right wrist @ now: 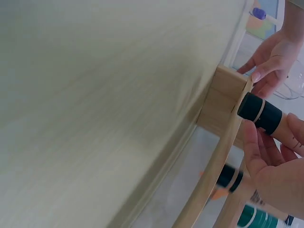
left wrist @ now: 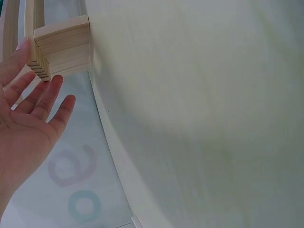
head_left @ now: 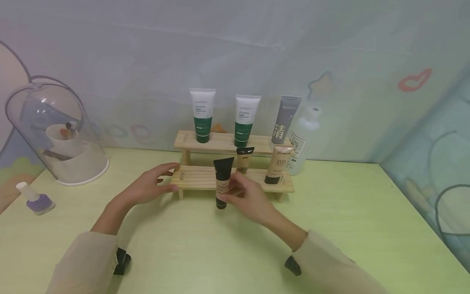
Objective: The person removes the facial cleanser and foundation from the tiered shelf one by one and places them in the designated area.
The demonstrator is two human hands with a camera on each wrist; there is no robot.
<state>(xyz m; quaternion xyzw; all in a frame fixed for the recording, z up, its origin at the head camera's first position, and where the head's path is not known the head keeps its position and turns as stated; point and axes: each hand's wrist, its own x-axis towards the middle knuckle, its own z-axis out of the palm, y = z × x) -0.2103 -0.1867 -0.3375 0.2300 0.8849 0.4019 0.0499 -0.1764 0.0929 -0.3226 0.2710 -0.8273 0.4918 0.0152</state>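
My right hand (head_left: pixel 255 202) pinches a beige cosmetic tube (head_left: pixel 222 187) with a black cap and black crimped end. The tube stands cap down in front of the lower step, slightly tilted. At the left end of the two-step wooden stand (head_left: pixel 196 173), my left hand (head_left: pixel 148 186) holds the lower board's edge between thumb and fingers, the others spread loosely. Just behind the held tube is another beige tube (head_left: pixel 243 162) with a black top, partly hidden. A beige BB cream tube (head_left: pixel 278 165) is on the lower step's right side.
Two white-and-green tubes (head_left: pixel 203 116) (head_left: pixel 247 120) and a grey tube (head_left: pixel 285 118) stand on the upper step. Behind its right end is a clear bottle (head_left: pixel 299 151). A domed brush holder (head_left: pixel 82 163) and purple nail polish (head_left: pixel 40 204) are at the left.
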